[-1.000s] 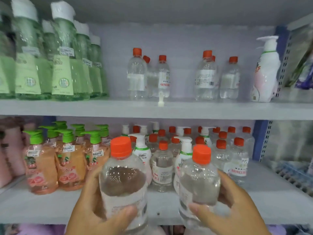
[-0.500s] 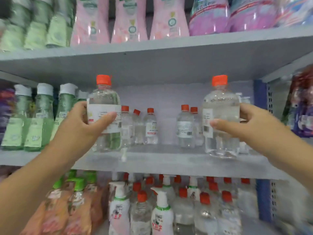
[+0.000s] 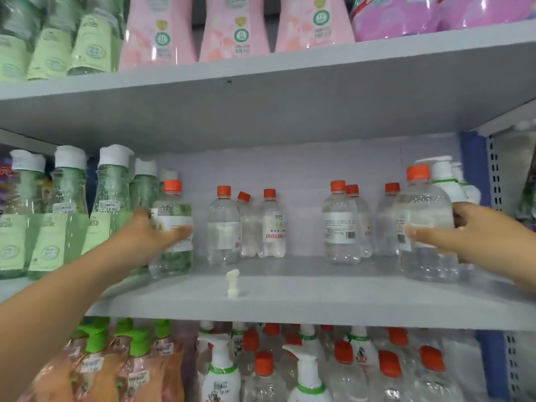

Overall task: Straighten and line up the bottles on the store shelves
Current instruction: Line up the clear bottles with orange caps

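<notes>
Head view, each hand's grip clamped on a clear bottle, left hand (image 3: 150, 236), right hand (image 3: 475, 236), small white pump piece (image 3: 233, 282) loose on shelf (image 3: 290, 303) front

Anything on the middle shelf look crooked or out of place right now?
Yes. A clear bottle in the back row leans sideways, its cap tilted. A small white piece stands loose near the shelf front, away from any bottle.

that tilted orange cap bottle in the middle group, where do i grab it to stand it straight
Take the tilted bottle by its neck and shoulder, just under the cap, coming from the front and above. Its body is wedged behind two upright bottles, so only the top pokes free. A fingertip grip there would probably let you tip it upright without knocking its neighbours.
</notes>
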Available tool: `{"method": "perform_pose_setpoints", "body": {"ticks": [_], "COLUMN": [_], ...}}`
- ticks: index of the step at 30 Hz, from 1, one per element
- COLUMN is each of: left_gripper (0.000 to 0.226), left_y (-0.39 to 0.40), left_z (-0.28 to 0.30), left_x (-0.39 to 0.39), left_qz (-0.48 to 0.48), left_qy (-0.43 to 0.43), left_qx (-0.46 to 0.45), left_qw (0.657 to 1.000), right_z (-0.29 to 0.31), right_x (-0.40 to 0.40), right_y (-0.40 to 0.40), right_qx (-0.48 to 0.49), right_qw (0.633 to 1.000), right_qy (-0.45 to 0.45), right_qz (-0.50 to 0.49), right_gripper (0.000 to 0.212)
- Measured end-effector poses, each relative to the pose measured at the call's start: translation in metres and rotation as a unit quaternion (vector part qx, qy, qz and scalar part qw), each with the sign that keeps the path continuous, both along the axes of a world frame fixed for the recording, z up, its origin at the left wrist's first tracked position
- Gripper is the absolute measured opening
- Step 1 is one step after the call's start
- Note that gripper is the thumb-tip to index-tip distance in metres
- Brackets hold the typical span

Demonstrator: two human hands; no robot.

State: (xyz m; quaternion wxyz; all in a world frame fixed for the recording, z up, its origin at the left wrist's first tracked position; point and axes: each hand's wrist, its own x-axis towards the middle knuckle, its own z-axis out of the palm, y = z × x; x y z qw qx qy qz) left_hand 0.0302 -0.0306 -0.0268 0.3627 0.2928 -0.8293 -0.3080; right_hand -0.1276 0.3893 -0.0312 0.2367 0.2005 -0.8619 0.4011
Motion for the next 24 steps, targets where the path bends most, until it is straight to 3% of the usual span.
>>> {"method": "perform_pose_setpoints", "body": {"ticks": [5,7,9,11,12,14,18,24], "left_gripper": [0.100,0.104,0.087,0.065,0.060,0.066,0.091,0.068], "left_y": [-0.019,-0.028,-0.026,-0.014,-0.010,0.000,0.005,0.000], "left_z": [0.011,0.012,0.019,0.035,0.045,0.066,0.069,0.065], "left_x": [-0.014,-0.022,-0.029,-0.041,-0.052,-0.075,-0.108,-0.097], "left_qz": [0.026,0.016,-0.010,-0.070,-0.102,-0.136,-0.109,-0.116], "left_qy": [-0.043,0.006,0.105,0.173,0.177,0.117,-0.089,-0.128], "left_qx": [-0.113,-0.206,-0.303,-0.311,-0.280,-0.215,-0.246,-0.259], "left_qw": [0.992,0.978,0.947,0.932,0.938,0.960,0.959,0.950], "right_z": [-0.013,-0.016,-0.009,0.011,0.020,0.043,0.072,0.106], "right_x": [-0.031,-0.109,-0.132,-0.090,-0.044,0.034,0.028,-0.004], "right_y": [0.004,0.044,0.049,0.010,-0.030,-0.095,-0.154,-0.220], "right_qx": [0.040,0.066,0.085,0.077,0.062,0.029,0.118,0.282], "right_qw": [0.992,0.980,0.957,0.953,0.955,0.955,0.974,0.940], "right_qy": [0.037,0.098,0.201,0.252,0.265,0.287,0.192,0.172], "right_qz": [-0.116,-0.162,-0.193,-0.152,-0.113,-0.074,0.016,0.082], "right_gripper": [0.065,0.065,0.078,0.084,0.075,0.056,0.028,0.028]}}
